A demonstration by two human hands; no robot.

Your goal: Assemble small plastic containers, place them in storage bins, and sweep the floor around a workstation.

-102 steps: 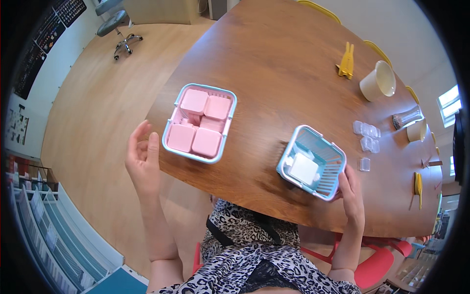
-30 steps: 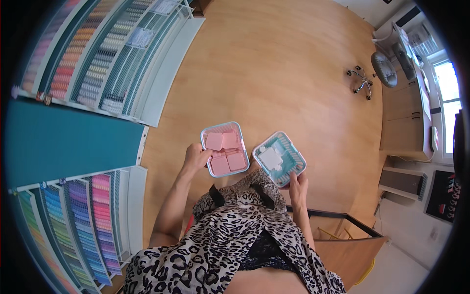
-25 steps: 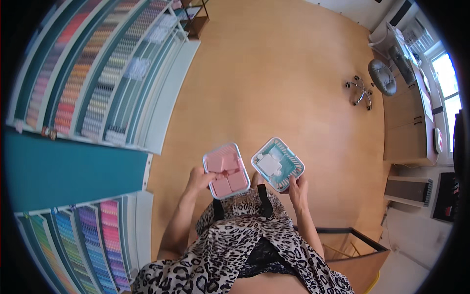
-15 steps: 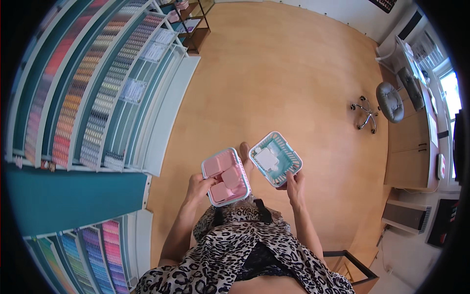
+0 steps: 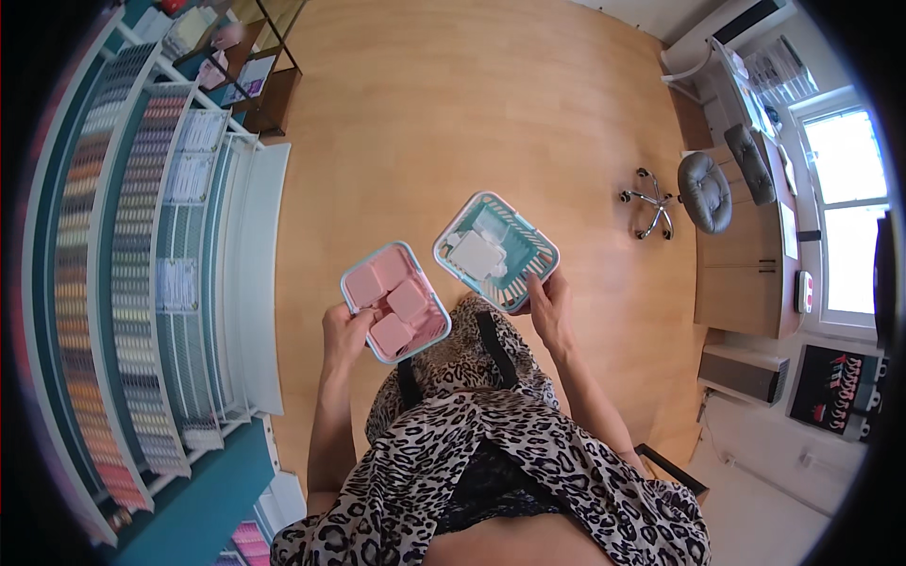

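Note:
My left hand (image 5: 345,332) grips the near left side of a small pink basket (image 5: 436,324) with a pale blue rim, its thumb hooked over the edge. Several pink square boxes (image 5: 409,299) lie inside it. To the right and a little farther out, my right hand (image 5: 551,304) is closed on the near right corner of a teal slatted basket (image 5: 514,238). Small white boxes or cards (image 5: 476,255) fill its left part, while teal bottom shows on the right. Both baskets are held up in front of my body, apart from each other.
Tall shelves with rows of colourful bottles (image 5: 142,274) line the left. A dark-framed rack (image 5: 274,99) stands at the far left. On the right are a grey swivel chair (image 5: 705,192), a wooden cabinet desk (image 5: 746,283) and a grey heater-like box (image 5: 746,374). Wood floor (image 5: 472,104) stretches ahead.
My view has turned and moved forward, so the shelves sit farther left and the chair is nearer. Both baskets appear higher and farther left in the picture, still gripped.

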